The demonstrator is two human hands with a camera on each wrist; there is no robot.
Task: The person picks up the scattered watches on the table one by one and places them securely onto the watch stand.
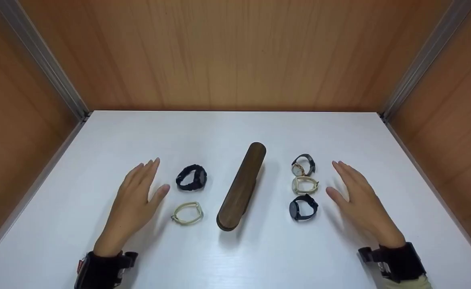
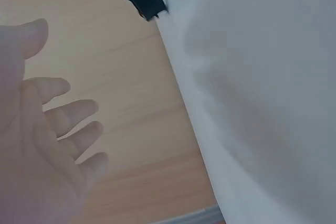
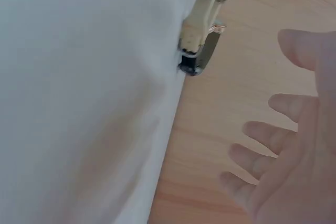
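Head cam: white matte table [image 1: 235, 261], wood-grain panel walls on three sides w/ metal corner strips. Landmark is the wooden stand [image 1: 241, 186], a dark rounded bar lying diagonally mid-table.

Count: 2 hands, 5 watches, 1 stand.

Nearest, both wrists w/ black straps. Left hand [image 1: 135, 200] lies flat left of the stand, fingers straight and spread, holding nothing. Right hand [image 1: 359, 197] mirrors it right of the stand, fingers straight, empty too.

Left of the stand: cream band watch [image 1: 187, 213] nearer, chunky black watch [image 1: 191, 177] beyond it, both just beside the left hand.

Right of the stand, a column near the right hand: black round watch [image 1: 302, 207] nearest, cream loop watch [image 1: 304, 184] next, gold-faced dark-strap watch [image 1: 302, 165] farthest.

Wrist cams: blurry, open palms over table edge.
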